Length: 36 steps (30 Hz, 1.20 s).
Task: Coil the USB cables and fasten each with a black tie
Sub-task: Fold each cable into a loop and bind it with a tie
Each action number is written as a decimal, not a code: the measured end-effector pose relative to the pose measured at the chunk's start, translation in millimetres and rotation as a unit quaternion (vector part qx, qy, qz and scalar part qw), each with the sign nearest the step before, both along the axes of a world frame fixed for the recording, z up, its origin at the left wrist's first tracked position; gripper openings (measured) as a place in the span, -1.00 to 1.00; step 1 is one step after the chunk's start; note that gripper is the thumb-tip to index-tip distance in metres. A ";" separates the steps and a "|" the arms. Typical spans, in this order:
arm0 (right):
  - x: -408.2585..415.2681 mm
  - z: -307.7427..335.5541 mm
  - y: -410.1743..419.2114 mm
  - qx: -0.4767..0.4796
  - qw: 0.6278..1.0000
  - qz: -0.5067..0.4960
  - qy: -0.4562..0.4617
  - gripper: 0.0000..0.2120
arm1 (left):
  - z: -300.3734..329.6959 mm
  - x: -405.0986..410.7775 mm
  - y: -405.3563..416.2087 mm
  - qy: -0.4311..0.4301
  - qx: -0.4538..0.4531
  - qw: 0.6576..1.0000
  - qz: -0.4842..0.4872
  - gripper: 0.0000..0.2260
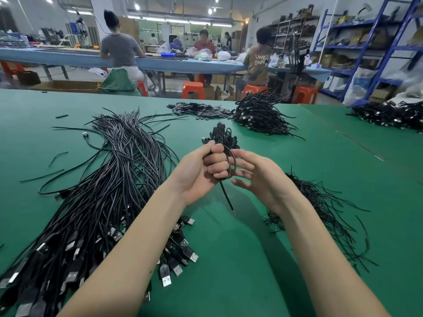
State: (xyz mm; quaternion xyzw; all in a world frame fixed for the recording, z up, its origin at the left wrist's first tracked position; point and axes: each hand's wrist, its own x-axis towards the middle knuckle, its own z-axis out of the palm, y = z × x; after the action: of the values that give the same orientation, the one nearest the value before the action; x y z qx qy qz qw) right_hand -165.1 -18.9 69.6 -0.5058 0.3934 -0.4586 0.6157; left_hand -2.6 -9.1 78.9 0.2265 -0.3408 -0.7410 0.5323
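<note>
A workshop: people sit at a long blue bench in the back, orange stools under it, blue shelving on the right. In front lies a green table (229, 259).

From the head view, the left hand (201, 170) is raised over the table with its fingers curled tight round a bundle of coiled cables (223, 137), whose plugs stick up above the fist. A fresh loop (231, 163) of cable circles out from that fist, and its loose tail (226, 197) hangs down towards the table. The right hand (256, 175) sits just beside the loop with fingers spread and relaxed, fingertips at or near the loop; it grips nothing that I can see.

The step in hand looks like winding the last of this cable. To do it well, I would keep the left fist firm so the earlier turns do not spring apart, lead the tail round with the right fingers in the same size of loop, and only then reach for a tie.

To the left lies a big sheaf of uncoiled cables (109, 191), plugs nearest the person. The thin ties (320, 202) lie scattered right of the right forearm, near to hand. Farther off sit a heap of finished coils (258, 115) and a scatter of small flat black pieces (201, 109). Nothing stands between hands and ties; the hanging tail could snag on them.
</note>
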 end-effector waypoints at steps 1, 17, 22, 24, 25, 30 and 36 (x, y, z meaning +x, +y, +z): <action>-0.9 0.9 0.1 -0.016 1.000 -0.012 0.023 -0.83 | -0.6 0.4 0.8 -0.005 -0.002 1.000 -0.016 -0.67; 4.7 -2.2 4.0 -0.061 0.989 -0.132 -0.016 -0.87 | -23.8 -30.9 9.8 -0.527 -0.229 0.800 0.174 -0.83; 3.8 1.7 5.3 -0.099 0.990 -0.096 0.013 -0.88 | -27.7 -28.5 7.8 -0.568 -0.292 0.738 0.218 -0.91; 2.5 4.0 6.2 -0.124 0.989 -0.053 0.057 -0.80 | -27.7 -27.2 4.8 -0.597 -0.300 0.713 0.215 -0.86; 2.0 4.3 6.7 -0.139 0.985 -0.045 0.088 -0.78 | -27.9 -27.5 4.4 -0.613 -0.308 0.697 0.210 -0.80; -0.3 0.3 3.5 -0.146 0.974 -0.143 0.097 -0.90 | -24.3 -30.1 13.6 -0.591 -0.331 0.714 0.176 -0.69; -7.3 -1.7 1.8 -0.100 0.979 -0.152 0.095 -0.67 | -29.0 -37.0 15.4 -0.499 -0.249 0.805 0.202 -0.96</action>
State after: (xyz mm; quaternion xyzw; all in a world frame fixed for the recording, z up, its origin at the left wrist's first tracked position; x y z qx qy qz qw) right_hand -172.4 -17.1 68.0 -0.5404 0.4745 -0.5338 0.4448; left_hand -39.6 6.3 49.9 0.4882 -0.6791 -0.2911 0.4644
